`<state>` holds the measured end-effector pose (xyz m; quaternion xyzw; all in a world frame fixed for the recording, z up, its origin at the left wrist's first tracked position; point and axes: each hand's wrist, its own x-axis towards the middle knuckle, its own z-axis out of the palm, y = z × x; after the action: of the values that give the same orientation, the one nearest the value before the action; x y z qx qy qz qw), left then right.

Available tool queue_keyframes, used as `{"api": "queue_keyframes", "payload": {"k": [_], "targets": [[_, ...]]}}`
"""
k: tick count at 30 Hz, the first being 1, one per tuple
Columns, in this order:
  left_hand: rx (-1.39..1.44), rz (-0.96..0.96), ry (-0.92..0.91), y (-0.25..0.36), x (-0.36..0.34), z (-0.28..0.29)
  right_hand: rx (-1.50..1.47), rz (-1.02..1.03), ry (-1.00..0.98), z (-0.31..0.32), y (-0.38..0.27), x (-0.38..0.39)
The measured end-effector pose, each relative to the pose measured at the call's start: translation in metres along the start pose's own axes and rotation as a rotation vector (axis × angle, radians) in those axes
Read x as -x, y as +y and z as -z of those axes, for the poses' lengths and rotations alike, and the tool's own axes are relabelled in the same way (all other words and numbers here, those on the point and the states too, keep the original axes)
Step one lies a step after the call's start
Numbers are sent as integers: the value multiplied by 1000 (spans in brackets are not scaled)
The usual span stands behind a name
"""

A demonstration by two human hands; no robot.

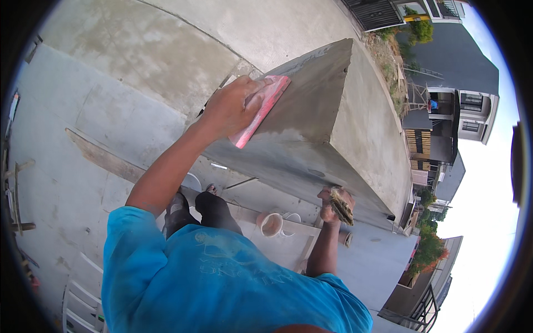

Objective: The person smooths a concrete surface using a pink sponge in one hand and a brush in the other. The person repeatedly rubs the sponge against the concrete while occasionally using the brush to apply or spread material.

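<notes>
My left hand (240, 106) is closed around the back of a pinkish-red plastering float (265, 108), its flat face against or very close to the grey cement wall (304, 105). Damp, darker patches show on the wall around the float. Lower right, my right hand (326, 206) is closed on a worn brush (341, 207) with straw-coloured, dirty bristles. The brush is beside the wall's lower face; I cannot tell whether it touches. My right fingers are partly hidden behind it.
A bucket (270, 224) stands below the wall near my legs, with a pale container (291, 223) behind it. A long wooden plank (102, 155) lies to the left. White slatted metalwork (83, 294) is at lower left. Houses (466, 111) stand beyond the wall.
</notes>
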<state>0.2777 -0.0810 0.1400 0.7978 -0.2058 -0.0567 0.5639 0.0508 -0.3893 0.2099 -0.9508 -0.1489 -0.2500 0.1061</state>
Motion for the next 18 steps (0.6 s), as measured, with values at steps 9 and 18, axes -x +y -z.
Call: {"api": "queue_keyframes", "payload": {"k": [9, 18], "targets": [[66, -229, 289, 105, -97, 24, -46, -45, -7, -3, 3, -2], [250, -255, 145, 7, 29, 4, -105, -132, -45, -2, 9, 20]]}}
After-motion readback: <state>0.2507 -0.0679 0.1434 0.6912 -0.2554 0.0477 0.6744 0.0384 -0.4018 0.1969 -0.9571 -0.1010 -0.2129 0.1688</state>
